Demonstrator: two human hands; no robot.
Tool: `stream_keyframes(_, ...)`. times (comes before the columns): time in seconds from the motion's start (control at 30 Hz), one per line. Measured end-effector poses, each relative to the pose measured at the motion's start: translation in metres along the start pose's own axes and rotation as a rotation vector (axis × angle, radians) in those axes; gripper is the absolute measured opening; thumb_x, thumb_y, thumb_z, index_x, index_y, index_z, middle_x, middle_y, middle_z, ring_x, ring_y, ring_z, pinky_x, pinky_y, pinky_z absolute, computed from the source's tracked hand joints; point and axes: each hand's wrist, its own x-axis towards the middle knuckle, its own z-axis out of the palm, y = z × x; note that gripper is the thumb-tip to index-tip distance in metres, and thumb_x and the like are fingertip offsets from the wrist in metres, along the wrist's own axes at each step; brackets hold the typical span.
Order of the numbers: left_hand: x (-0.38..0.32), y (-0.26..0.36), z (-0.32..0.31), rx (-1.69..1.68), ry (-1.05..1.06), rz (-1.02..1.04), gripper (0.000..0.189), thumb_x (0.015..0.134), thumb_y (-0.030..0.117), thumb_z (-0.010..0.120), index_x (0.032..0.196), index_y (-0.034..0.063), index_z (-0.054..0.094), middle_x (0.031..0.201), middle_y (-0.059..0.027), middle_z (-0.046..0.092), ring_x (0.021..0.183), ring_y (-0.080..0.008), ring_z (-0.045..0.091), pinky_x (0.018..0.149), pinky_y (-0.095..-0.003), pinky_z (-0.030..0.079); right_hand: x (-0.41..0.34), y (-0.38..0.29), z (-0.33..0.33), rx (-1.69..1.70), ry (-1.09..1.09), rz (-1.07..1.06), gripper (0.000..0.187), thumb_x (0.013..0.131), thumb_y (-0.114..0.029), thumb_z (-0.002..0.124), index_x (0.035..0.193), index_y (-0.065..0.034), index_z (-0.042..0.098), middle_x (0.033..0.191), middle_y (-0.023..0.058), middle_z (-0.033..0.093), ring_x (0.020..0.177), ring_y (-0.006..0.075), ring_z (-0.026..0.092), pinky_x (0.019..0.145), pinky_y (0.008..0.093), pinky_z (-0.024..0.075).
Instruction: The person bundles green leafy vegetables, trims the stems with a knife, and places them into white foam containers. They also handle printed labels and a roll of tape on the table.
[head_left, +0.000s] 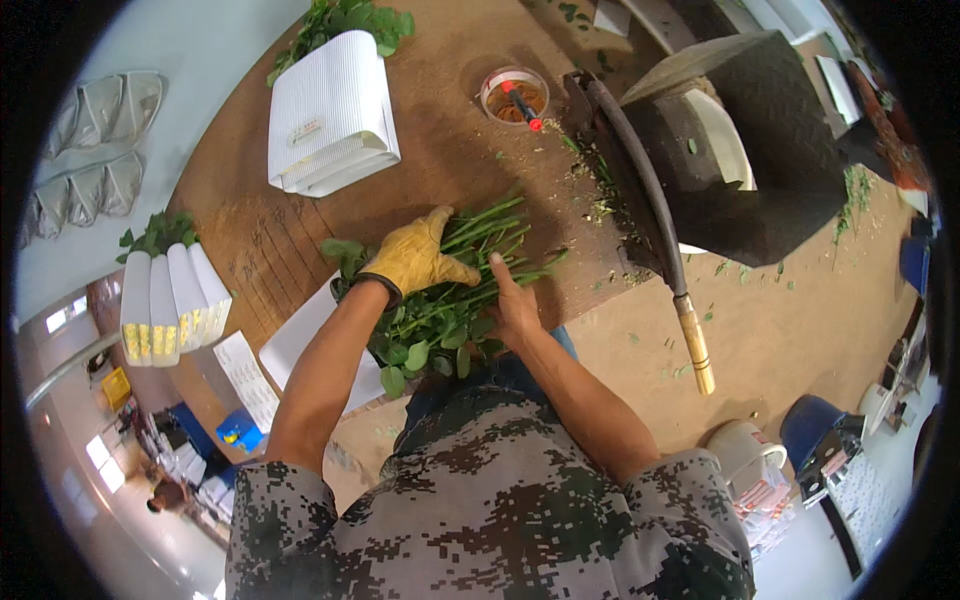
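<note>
A bunch of green leafy stems (450, 311) lies at the table's near edge, its cut ends pointing to the upper right. My left hand (420, 259), in a yellow work glove, rests over the stems with thumb and fingers around part of them. My right hand (516, 300) is bare and holds the same stems from the right, its index finger extended along them. Under the leaves shows a white sheet (300, 341). Right of the bunch stands a large hinged cutting blade (637, 165) with a wooden handle (694, 345).
A white corrugated-wrapped bundle (330, 112) lies at the back left, several white-wrapped bunches (172, 300) at the left edge. A tub of rubber bands (514, 96) holds a red-and-black marker (521, 105). Beyond the blade is a dark-lined container (772, 165). Buckets (746, 450) stand at the lower right.
</note>
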Motion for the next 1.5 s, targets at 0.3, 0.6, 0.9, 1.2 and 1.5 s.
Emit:
stream_keyframes(0.3, 0.007, 0.012, 0.039, 0.319, -0.128, 0.055, 0.065, 0.069, 0.031, 0.075, 0.122, -0.0005, 0.057, 0.112, -0.024, 0.065, 0.102, -0.0405, 0.063, 0.084, -0.0466, 0.053, 0.01, -0.008, 0.017, -0.018, -0.125, -0.079, 0.105, 0.078, -0.06, 0.073, 0.143, 0.0124, 0.032, 0.146, 0.0235, 0.04, 0.131, 0.032, 0.042, 0.105, 0.0463, 0.0362)
stream_keyframes(0.6, 0.0, 0.007, 0.035, 0.003, -0.12, 0.037, 0.055, 0.066, 0.025, 0.072, 0.113, 0.0002, 0.059, 0.101, -0.0236, 0.067, 0.095, -0.0414, 0.064, 0.079, -0.0473, 0.051, -0.023, -0.024, 0.005, 0.111, -0.406, -0.093, 0.056, 0.086, -0.027, 0.076, 0.129, -0.0011, 0.051, 0.127, 0.0097, 0.056, 0.116, 0.0221, 0.052, 0.095, 0.0404, 0.0442)
stream_keyframes(0.9, -0.03, 0.014, 0.029, 0.07, -0.022, 0.06, 0.063, 0.065, 0.029, 0.067, 0.118, -0.0035, 0.055, 0.108, -0.0277, 0.064, 0.102, -0.0405, 0.062, 0.087, -0.0455, 0.05, -0.022, -0.009, 0.0, 0.2, -0.532, -0.21, 0.045, 0.086, -0.007, 0.073, 0.124, -0.0001, 0.052, 0.12, 0.01, 0.059, 0.112, 0.0217, 0.056, 0.095, 0.04, 0.0473)
stream_keyframes(1.2, -0.064, 0.014, 0.026, 0.038, 0.107, 0.14, 0.068, 0.069, 0.03, 0.067, 0.128, 0.0008, 0.048, 0.104, -0.0256, 0.065, 0.096, -0.0431, 0.062, 0.084, -0.0484, 0.049, -0.05, -0.003, -0.008, 0.334, -0.711, -0.325, 0.037, 0.088, -0.007, 0.068, 0.121, -0.0025, 0.052, 0.116, 0.0069, 0.062, 0.108, 0.0213, 0.058, 0.095, 0.039, 0.0469)
stream_keyframes(1.5, -0.085, 0.009, 0.03, -0.002, 0.19, 0.284, 0.054, 0.075, 0.027, 0.065, 0.12, -0.0008, 0.055, 0.105, -0.0262, 0.064, 0.098, -0.0426, 0.061, 0.085, -0.048, 0.048, -0.054, 0.014, -0.013, 0.244, -0.76, -0.42, 0.05, 0.09, -0.03, 0.069, 0.131, -0.0071, 0.05, 0.125, 0.0088, 0.057, 0.117, 0.0241, 0.054, 0.104, 0.0441, 0.0412)
